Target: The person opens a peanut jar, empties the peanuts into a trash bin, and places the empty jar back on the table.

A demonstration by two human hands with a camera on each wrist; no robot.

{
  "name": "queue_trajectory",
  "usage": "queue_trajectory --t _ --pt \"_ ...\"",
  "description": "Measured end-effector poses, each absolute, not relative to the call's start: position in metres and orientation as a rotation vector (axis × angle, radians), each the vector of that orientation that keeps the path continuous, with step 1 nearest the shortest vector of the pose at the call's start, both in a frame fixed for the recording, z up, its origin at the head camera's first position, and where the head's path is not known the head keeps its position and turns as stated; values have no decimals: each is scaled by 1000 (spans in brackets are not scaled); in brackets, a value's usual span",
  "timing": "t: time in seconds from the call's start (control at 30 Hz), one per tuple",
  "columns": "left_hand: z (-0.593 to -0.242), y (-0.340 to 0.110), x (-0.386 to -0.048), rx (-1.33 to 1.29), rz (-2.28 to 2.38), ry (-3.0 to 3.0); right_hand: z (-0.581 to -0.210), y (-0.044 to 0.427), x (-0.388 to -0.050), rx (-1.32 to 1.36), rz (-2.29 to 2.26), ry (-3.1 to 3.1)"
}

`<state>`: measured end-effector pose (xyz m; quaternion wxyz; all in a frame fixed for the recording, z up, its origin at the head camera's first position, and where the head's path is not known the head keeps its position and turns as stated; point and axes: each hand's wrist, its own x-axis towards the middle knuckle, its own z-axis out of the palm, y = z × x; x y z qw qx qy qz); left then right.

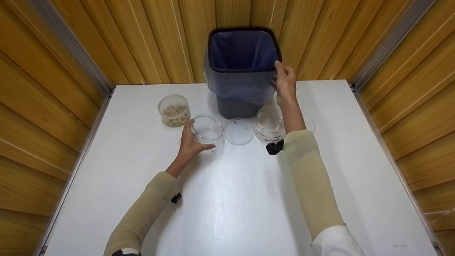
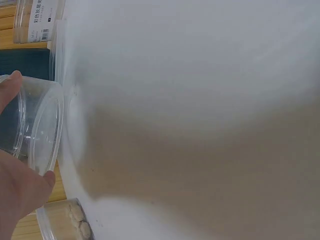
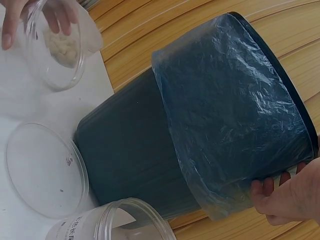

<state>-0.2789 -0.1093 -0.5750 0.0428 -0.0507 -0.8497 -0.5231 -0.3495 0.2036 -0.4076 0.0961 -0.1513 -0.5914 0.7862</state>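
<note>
My left hand [image 1: 191, 142] grips a clear round plastic jar [image 1: 208, 128], thumb on the near side and fingers round the far left side. The jar looks empty; whether its base touches the table I cannot tell. At the bin's right corner, my right hand [image 1: 286, 83] holds the rim, thumb on top and fingers curled under against the liner. The dark trash bin [image 3: 135, 135] stands upright at the back, its blue plastic liner [image 3: 230, 105] folded over the rim. Left of my left hand sits a jar of pale nuts [image 1: 174, 112].
A clear round lid [image 1: 239, 131] with small dark crumbs lies in front of the bin. Beside it stands a labelled clear jar [image 1: 267, 131], partly behind my right forearm. Another clear lid [image 1: 309, 124] shows past that arm. Wooden panels [image 1: 170, 39] enclose the white table [image 1: 231, 199].
</note>
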Motion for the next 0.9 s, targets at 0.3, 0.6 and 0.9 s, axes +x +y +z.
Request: queue_trajectory --t 0.3,0.6,0.9 --pt "-586 -100 -279 -115 -1731 -2571 -408 205 -349 -446 2328 -1747" --pt "-592 -95 -282 -20 -1754 -2614 -407 208 -350 -485 2330 -1752" --pt "-599 -89 -283 11 -1779 -2557 -406 208 -349 -473 2326 -1737"
